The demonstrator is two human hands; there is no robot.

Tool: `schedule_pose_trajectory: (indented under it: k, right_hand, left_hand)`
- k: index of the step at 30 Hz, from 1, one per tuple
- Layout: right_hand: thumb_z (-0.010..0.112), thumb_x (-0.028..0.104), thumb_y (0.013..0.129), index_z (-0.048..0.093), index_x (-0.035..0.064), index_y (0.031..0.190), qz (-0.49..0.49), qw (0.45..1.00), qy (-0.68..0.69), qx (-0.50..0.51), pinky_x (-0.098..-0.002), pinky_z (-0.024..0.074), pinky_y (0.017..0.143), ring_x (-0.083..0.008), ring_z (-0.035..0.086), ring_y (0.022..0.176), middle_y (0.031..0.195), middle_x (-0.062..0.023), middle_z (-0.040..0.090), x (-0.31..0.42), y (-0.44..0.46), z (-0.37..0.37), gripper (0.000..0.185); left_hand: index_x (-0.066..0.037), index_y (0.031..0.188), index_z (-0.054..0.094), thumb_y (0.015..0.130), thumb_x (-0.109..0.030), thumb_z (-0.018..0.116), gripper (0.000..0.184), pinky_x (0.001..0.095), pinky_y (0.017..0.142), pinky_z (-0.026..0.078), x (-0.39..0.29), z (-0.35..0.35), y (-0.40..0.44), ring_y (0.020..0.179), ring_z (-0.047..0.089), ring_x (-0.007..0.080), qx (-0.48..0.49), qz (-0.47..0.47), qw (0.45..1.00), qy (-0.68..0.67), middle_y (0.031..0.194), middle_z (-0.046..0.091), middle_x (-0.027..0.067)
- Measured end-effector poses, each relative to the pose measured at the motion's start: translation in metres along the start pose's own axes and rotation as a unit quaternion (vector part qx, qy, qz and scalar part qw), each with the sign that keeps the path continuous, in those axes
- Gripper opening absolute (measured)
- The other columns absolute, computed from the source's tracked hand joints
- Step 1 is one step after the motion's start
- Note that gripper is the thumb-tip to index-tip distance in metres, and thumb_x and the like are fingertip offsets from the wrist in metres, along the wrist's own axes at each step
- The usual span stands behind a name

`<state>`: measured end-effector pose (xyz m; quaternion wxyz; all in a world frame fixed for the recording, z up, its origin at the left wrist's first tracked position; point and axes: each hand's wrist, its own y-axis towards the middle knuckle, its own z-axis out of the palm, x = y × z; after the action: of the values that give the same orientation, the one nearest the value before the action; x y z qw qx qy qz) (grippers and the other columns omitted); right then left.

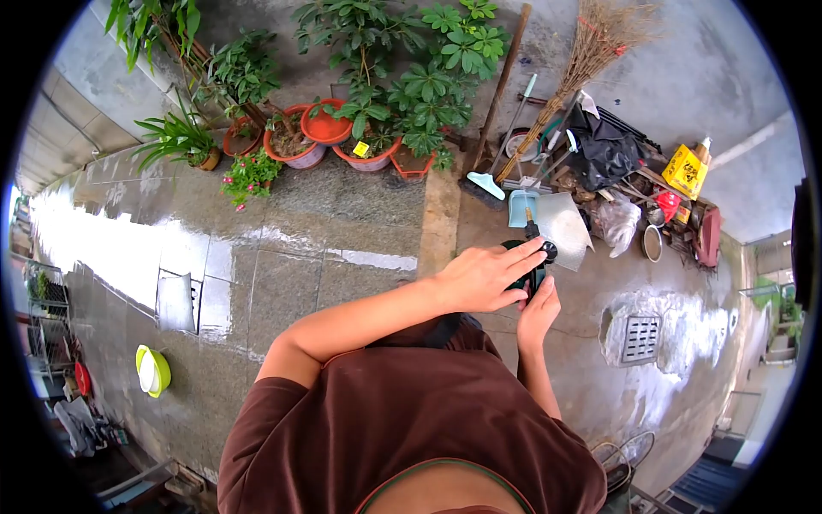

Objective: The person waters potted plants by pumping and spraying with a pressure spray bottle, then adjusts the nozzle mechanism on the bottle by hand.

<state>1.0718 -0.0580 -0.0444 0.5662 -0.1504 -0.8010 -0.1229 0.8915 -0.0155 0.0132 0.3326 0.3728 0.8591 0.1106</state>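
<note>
Both my hands are on a dark green and black sprayer [533,231] with a brass-coloured nozzle pointing away from me. My left hand [488,277] reaches across from the left and lies over its top, fingers bent along the body. On the near right side, my right hand [538,313] is closed around its lower part. My fingers and palms cover much of the sprayer. Beyond the nozzle, a light blue dustpan [522,207] and a grey-white sheet [561,231] lie on the ground.
Potted plants [295,154] line the wall ahead. A twig broom [561,86] and a brush [485,187] lean near a black bag [604,150] and piled scrap. A drain grate [640,339] is at right. A yellow-green basin [154,371] sits on the wet paving at left.
</note>
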Motion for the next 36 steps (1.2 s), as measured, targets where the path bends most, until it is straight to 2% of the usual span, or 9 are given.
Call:
schedule_pose_trajectory:
  k: [4,6,13,20,28,36]
  right_hand:
    - [0.036,0.034,0.112,0.062,-0.0036,0.089,-0.030,0.999,0.019,-0.017,-0.0278,0.0385,0.046,-0.0095,0.050,0.055,0.068,-0.0040,0.059,0.007,-0.002,0.002,0.051]
    - [0.036,0.034,0.112,0.062,-0.0033,0.088,-0.046,0.998,0.027,-0.026,-0.0277,0.0380,0.046,-0.0093,0.050,0.055,0.068,-0.0037,0.059,0.011,-0.001,0.004,0.051]
    - [0.036,0.036,0.111,0.062,-0.0012,0.083,0.003,0.997,-0.061,0.043,-0.0304,0.0399,0.045,-0.0113,0.050,0.049,0.060,-0.0030,0.056,0.005,0.000,-0.001,0.054]
    - [0.038,0.039,0.111,0.064,-0.0004,0.080,0.026,0.979,-0.173,0.103,-0.0349,0.0441,0.046,-0.0164,0.056,0.046,0.056,-0.0059,0.058,-0.014,0.005,-0.004,0.056]
    - [0.039,0.041,0.110,0.067,0.0005,0.081,0.032,0.960,-0.250,0.125,-0.0398,0.0465,0.048,-0.0207,0.059,0.046,0.055,-0.0085,0.060,-0.030,0.011,-0.005,0.057]
    - [0.038,0.040,0.111,0.064,-0.0029,0.086,0.021,0.994,-0.098,0.034,-0.0321,0.0426,0.045,-0.0135,0.055,0.049,0.061,-0.0061,0.059,-0.007,0.004,0.004,0.056]
  left_hand:
    - [-0.009,0.146,0.050,0.082,-0.032,0.077,0.073,0.0358,0.072,0.059,-0.003,-0.005,0.003,0.092,0.070,0.0242,-0.027,0.028,0.999,-0.021,0.157,0.044,0.0072]
    - [-0.009,0.146,0.050,0.082,-0.032,0.077,0.073,0.0360,0.074,0.059,-0.004,-0.009,0.003,0.094,0.070,0.0249,-0.010,0.015,1.000,-0.021,0.157,0.044,0.0072]
    - [-0.007,0.144,0.052,0.083,-0.034,0.076,0.070,0.0395,0.079,0.060,0.014,0.009,-0.010,0.103,0.070,0.0291,-0.008,-0.006,1.000,-0.018,0.153,0.048,0.0122]
    - [-0.005,0.140,0.055,0.087,-0.040,0.072,0.066,0.0451,0.079,0.059,0.029,0.023,-0.022,0.093,0.072,0.0357,0.040,-0.039,0.998,-0.004,0.147,0.054,0.0179]
    - [-0.006,0.142,0.053,0.087,-0.041,0.072,0.068,0.0457,0.078,0.060,0.037,0.031,-0.029,0.089,0.072,0.0377,0.063,-0.050,0.997,-0.002,0.148,0.053,0.0166]
    - [-0.009,0.147,0.048,0.084,-0.037,0.075,0.074,0.0427,0.076,0.060,0.017,0.004,-0.015,0.087,0.072,0.0345,0.031,-0.039,0.998,-0.037,0.157,0.043,0.0095]
